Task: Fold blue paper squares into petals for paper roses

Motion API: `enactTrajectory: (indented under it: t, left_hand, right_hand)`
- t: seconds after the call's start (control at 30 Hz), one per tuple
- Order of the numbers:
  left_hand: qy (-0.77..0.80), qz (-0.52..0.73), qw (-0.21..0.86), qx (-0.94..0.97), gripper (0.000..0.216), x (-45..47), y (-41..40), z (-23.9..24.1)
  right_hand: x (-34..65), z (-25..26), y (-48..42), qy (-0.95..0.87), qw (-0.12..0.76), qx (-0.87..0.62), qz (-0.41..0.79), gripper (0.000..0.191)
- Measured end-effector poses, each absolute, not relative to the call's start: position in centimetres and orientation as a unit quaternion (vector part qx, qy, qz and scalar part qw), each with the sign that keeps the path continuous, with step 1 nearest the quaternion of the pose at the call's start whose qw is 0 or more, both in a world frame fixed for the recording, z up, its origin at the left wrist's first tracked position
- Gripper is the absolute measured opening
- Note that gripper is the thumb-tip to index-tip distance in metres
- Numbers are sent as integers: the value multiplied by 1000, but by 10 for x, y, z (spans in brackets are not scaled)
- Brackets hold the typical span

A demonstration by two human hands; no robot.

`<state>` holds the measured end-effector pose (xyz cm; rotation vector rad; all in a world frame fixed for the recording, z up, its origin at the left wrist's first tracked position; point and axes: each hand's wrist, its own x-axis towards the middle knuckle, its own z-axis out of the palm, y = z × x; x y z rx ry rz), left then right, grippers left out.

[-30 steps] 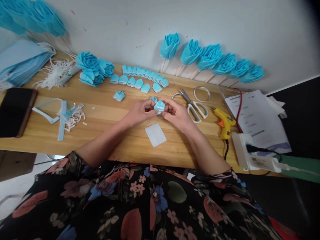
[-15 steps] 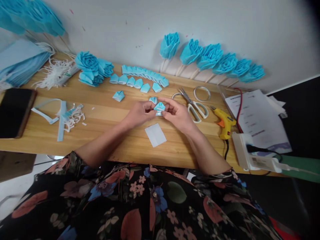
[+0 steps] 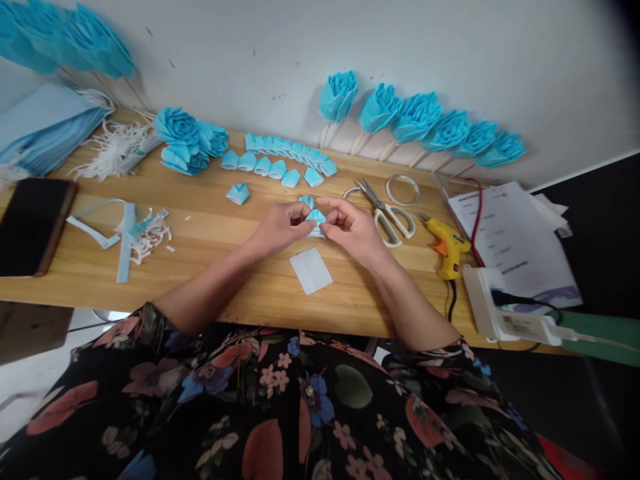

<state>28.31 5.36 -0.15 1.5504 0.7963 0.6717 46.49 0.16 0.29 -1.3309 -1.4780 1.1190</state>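
Between my two hands is a small folded piece of light blue fabric. My left hand pinches its left side with thumb and fingers, and my right hand pinches its right side. Just behind it another folded blue piece shows, partly hidden by my fingers. On the table below my hands lies a flat pale square. A single folded blue petal rests to the left. Farther back, several more folded petals stand in two rows.
Scissors, a tape roll and a yellow glue gun lie to the right, beside a white power strip. Blue fabric roses on sticks lean on the wall. A phone, fabric scraps and stacked face masks are left.
The folded piece between my fingers has tipped slightly and its lower edge looks different. My hands have barely moved. The whole view has shifted a little.
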Motion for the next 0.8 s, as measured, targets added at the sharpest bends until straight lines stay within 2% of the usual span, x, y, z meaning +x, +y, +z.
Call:
enactTrajectory:
  t: [0.27,0.53,0.8]
  left_hand:
    - [374,254,593,667,8,280,56,0]
    - [359,208,560,717,17,280,52,-3]
    - [410,313,552,655,27,274,59,5]
  right_hand:
    - [470,6,3,-594,403,-518,465,46]
    - [476,7,4,-618,378,-517,457,40]
    - [510,-6,33,-528,452,-580,425,44]
